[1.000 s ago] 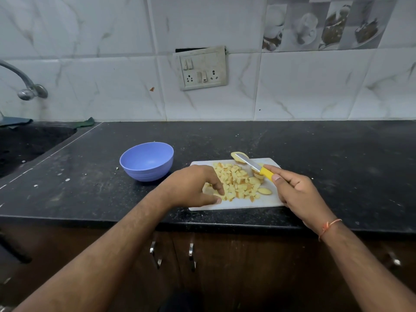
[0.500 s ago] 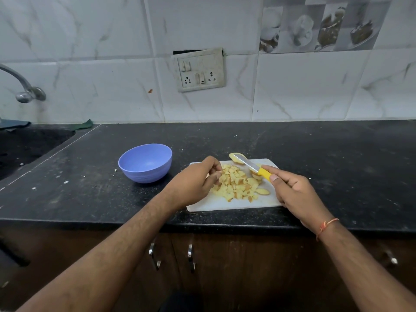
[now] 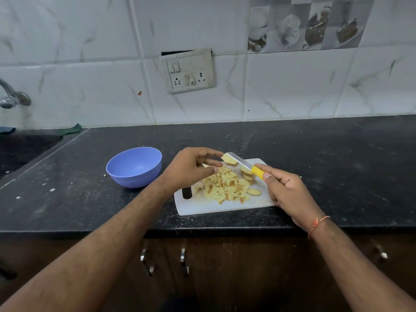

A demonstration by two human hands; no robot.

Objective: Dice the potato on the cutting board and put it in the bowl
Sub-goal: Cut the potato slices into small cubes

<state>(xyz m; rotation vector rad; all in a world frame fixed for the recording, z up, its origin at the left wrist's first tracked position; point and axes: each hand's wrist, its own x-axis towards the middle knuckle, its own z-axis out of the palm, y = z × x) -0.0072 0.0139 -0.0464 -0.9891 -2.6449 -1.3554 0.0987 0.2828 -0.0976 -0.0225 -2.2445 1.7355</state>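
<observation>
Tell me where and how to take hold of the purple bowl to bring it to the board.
Grip the purple bowl by its rim, on the side nearest the cutting board, coming from above: thumb outside, fingers inside. It stands upright, looks empty, and its walls curve, so a side grip would likely slip. The left hand is closest and holds nothing; the right hand holds the knife.

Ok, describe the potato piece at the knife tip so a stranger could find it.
Start at the white cutting board on the black counter. At its far edge, beside the knife blade's tip, lies a potato slice. Unlike the diced pile nearer you, it is one large uncut piece.
</observation>
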